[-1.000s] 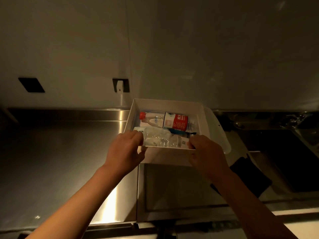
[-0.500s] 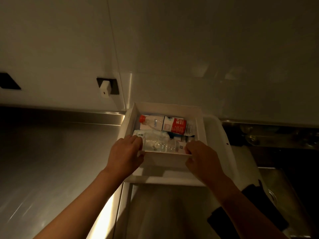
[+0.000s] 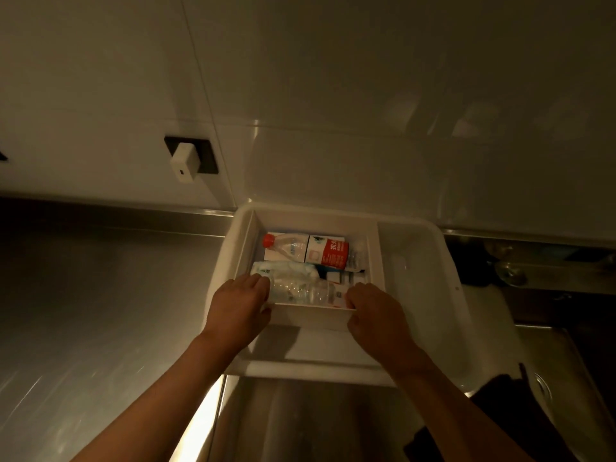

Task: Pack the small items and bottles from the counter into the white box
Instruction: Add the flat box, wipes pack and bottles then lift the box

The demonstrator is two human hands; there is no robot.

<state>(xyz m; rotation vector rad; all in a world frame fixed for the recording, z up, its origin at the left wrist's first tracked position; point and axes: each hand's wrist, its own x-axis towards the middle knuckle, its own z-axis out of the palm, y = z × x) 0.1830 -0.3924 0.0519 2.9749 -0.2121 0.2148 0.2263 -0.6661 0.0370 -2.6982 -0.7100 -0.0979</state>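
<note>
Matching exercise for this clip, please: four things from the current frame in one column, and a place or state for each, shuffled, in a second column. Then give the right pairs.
Things
1. red-capped bottle
2. clear bottle
3. white box
4. white adapter

Places or states
A. plugged in on the wall, left of the box
B. gripped at its near wall by the left hand and right hand
C. lying along the box's far side, cap to the left
D. lying along the box's near side, between the two hands

Pairs: 1-C, 2-D, 3-B, 4-A
</note>
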